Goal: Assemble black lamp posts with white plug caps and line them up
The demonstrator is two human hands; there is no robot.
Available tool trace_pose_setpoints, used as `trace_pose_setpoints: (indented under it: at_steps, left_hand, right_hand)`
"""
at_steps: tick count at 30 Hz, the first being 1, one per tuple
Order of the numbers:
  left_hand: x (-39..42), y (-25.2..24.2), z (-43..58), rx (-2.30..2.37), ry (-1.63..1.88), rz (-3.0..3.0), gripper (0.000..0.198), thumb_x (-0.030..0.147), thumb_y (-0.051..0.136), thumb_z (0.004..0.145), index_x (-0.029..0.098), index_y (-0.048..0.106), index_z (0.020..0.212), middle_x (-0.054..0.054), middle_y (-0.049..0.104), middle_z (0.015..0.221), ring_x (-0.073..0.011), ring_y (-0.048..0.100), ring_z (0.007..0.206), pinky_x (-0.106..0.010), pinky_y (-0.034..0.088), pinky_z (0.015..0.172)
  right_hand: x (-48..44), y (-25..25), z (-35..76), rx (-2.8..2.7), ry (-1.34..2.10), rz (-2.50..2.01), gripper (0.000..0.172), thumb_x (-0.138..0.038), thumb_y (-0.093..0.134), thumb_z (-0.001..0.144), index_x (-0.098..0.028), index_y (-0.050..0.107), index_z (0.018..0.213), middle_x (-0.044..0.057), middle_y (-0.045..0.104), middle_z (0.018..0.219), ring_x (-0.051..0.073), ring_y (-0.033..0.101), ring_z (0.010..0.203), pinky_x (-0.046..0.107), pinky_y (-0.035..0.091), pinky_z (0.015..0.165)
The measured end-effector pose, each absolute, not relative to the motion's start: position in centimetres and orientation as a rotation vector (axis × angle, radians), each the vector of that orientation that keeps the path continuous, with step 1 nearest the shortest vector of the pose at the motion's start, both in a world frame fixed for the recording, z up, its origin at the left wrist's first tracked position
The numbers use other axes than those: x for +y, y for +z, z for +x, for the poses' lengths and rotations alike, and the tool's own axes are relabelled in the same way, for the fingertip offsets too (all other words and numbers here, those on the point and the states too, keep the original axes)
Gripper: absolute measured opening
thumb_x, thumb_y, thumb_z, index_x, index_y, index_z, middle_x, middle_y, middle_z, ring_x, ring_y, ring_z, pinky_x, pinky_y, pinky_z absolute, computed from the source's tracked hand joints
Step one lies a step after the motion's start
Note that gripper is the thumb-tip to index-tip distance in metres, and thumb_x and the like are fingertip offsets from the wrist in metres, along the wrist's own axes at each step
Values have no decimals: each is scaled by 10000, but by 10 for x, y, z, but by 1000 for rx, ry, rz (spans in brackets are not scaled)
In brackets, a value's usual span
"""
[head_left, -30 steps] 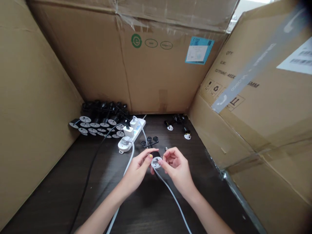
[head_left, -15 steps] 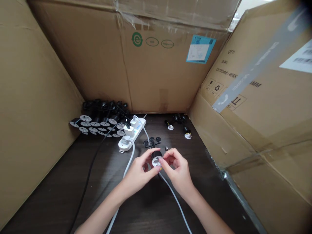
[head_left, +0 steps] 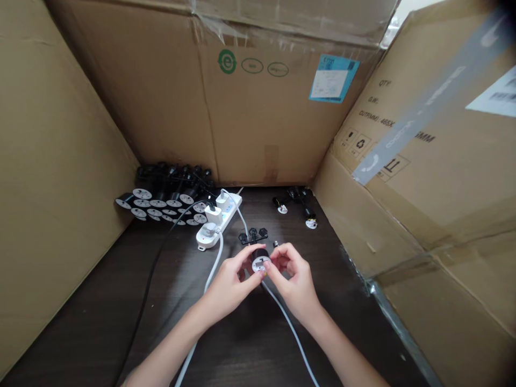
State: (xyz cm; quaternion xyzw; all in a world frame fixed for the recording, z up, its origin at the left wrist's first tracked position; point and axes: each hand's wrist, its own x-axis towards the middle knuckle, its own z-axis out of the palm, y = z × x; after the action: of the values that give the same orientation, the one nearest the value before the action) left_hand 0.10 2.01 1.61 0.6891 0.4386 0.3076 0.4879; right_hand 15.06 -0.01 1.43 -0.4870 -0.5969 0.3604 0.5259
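Observation:
Between my hands is a small black lamp with a three-headed top and a round white base cap facing me. My left hand grips it from the left, fingers over the black body and thumb at the cap's lower edge. From the right, my right hand pinches the cap's edge with its thumb, its other fingers curled behind. Whether a small part sits in that pinch I cannot make out. A tiny metallic piece lies on the table just beyond my right fingers.
At the back left lies a stack of similar black lamps, white bases outward. A white power strip with plugs stands beside it. Two opened lamps with loose caps lie back right. Cables cross the dark table; cardboard walls enclose it.
The lamp's white cap tilts slightly more away from me. Both hands keep nearly the same place and hold. The view has shifted a little.

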Motion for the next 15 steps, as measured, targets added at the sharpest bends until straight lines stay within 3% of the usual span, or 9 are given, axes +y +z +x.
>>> trace_pose_setpoints:
  at_steps: [7,15]
  left_hand:
    - [21,16,0,1091,748,1750,443,330,511,820,229,431,1244,13,542,723,-99,477,582,-200,384,534]
    - [17,17,2,933,843,1536,361,256,504,838,215,296,1130,10,558,834,-79,505,628,-188,438,570]
  right_hand:
    - [1,14,151,-1421,870,-1161,120,-235,584,792,-160,490,790,-8,506,725,91,495,614,194,408,552]
    - [4,9,150,-1362,925,-1145,133,-260,605,796,-167,510,797,-14,501,717,77,479,602,179,404,537]
